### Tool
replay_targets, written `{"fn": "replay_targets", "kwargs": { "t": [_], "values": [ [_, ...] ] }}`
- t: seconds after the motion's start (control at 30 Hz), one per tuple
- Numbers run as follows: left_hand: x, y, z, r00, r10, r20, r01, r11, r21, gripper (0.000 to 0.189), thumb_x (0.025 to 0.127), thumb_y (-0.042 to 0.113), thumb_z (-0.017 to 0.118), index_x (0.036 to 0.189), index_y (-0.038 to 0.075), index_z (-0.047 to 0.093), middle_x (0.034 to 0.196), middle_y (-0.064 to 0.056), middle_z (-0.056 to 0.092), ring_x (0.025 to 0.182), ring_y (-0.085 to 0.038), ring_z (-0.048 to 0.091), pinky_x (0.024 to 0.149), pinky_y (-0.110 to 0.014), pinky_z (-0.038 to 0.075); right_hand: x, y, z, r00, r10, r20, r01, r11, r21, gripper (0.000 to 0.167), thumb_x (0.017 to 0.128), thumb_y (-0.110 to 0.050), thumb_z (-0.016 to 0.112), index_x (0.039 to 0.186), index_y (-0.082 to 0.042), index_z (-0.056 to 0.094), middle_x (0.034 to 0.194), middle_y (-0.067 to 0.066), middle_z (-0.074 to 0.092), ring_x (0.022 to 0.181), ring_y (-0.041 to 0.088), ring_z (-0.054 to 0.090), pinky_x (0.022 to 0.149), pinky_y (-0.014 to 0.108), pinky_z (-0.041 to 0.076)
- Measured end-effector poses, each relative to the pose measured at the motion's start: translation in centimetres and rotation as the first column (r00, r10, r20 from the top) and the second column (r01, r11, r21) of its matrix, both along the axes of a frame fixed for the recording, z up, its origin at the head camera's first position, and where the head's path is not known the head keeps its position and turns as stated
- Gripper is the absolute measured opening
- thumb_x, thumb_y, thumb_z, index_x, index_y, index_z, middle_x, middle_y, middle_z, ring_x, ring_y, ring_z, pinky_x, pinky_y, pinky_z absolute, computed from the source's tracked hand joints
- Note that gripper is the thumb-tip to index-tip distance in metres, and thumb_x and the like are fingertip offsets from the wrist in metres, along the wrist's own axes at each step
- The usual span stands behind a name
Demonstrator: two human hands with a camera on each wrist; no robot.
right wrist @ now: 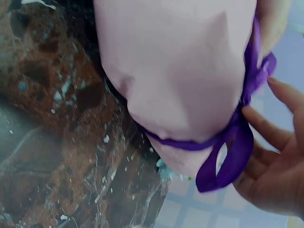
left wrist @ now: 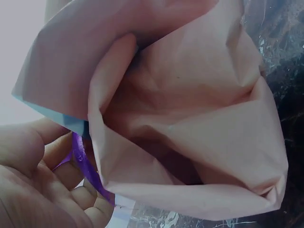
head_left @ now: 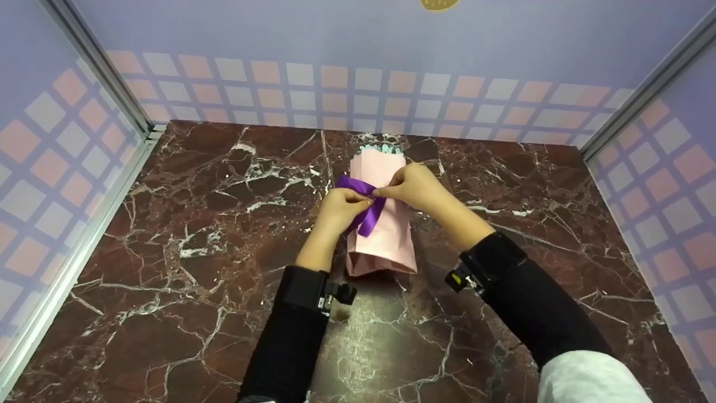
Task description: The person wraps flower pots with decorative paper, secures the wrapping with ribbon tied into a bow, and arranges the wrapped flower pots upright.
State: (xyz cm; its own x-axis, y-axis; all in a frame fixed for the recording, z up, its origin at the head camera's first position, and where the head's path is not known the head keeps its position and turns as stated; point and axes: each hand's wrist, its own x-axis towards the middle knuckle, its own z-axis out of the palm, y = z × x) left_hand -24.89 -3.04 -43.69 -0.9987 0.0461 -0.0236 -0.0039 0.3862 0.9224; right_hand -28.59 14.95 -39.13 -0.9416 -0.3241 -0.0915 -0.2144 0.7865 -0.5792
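Observation:
A bouquet wrapped in pink paper lies on the tabletop, pale green tips showing at its far end. Around its middle runs a purple ribbon, with a loop and tails at a knot in front; the right wrist view shows the ribbon loop close up. My left hand pinches the ribbon left of the knot, and its curled fingers show beside the paper's folded open end in the left wrist view. From the right, my right hand pinches the ribbon at the knot between thumb and forefinger.
The dark red marbled tabletop spreads around the bouquet, with small white specks on it. A purple wall with pink and white squares stands behind, and similar panels close off the left and right sides.

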Motion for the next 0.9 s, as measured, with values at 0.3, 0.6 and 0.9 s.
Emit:
{"fn": "replay_targets", "kwargs": {
  "t": [0.3, 0.6, 0.9],
  "values": [
    [0.0, 0.1, -0.1, 0.999, 0.01, 0.033, -0.01, 1.0, -0.002, 0.019, 0.09, 0.013, 0.07, 0.095, -0.005, 0.073, 0.094, -0.017, 0.071, 0.083, -0.025, 0.062, 0.077, -0.033, 0.052, 0.1, 0.1, -1.4, 1.0, -0.019, 0.011, 0.019, 0.997, -0.075, 0.025, 0.075, -0.022, 0.086, 0.084, -0.003, 0.072, 0.082, 0.006, 0.068, 0.071, 0.016, 0.056, 0.061, 0.024, 0.047],
    [0.3, 0.7, 0.2, 0.998, 0.065, 0.017, -0.064, 0.997, -0.041, 0.04, 0.081, 0.036, 0.079, 0.092, -0.001, 0.071, 0.089, -0.013, 0.071, 0.076, -0.023, 0.064, 0.068, -0.033, 0.053, 0.1, 1.0, -2.2, 0.998, -0.002, 0.064, 0.013, 0.984, -0.177, 0.028, 0.074, -0.012, 0.086, 0.095, 0.001, 0.073, 0.093, 0.011, 0.069, 0.075, 0.015, 0.057, 0.058, 0.021, 0.051],
    [0.2, 2.5, 0.4, 0.992, 0.121, -0.037, -0.126, 0.921, -0.368, 0.046, 0.084, 0.051, 0.072, 0.088, 0.006, 0.068, 0.091, -0.011, 0.07, 0.073, -0.026, 0.063, 0.063, -0.04, 0.049, 0.2, 1.0, -1.7, 0.998, 0.049, -0.04, -0.054, 0.989, -0.137, 0.025, 0.072, -0.009, 0.086, 0.093, -0.001, 0.076, 0.1, 0.01, 0.066, 0.088, 0.022, 0.06, 0.076, 0.031, 0.052]
  ]
}}
